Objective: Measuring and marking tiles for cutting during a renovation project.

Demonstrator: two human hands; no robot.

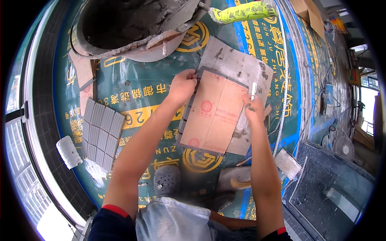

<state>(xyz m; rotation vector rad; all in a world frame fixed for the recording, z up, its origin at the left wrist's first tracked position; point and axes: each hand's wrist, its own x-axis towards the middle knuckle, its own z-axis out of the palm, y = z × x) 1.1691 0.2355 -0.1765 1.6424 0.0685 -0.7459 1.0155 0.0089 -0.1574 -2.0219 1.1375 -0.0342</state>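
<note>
In front of me lies a paper-faced tile sheet [215,114], brown with red print and dark tile edges showing around it. It rests on a larger grey, mortar-smeared board [241,60]. My left hand [185,87] is closed on the sheet's upper left edge, fingertips pinching near the corner. At the right edge, my right hand [253,108] is closed around a slim white pen-like tool [253,90], which points away from me. What kind of tool it is cannot be made out. The right fingers are close to the paper; whether they touch it is unclear.
A large tub of grey mortar [132,24] stands at the far left. Grey ribbed tiles [102,134] and a white block [68,152] lie left. A yellow-green wrapped handle [243,12] is at the top. A glass-like dark panel [321,188] leans right; my grey clog [167,180] is below.
</note>
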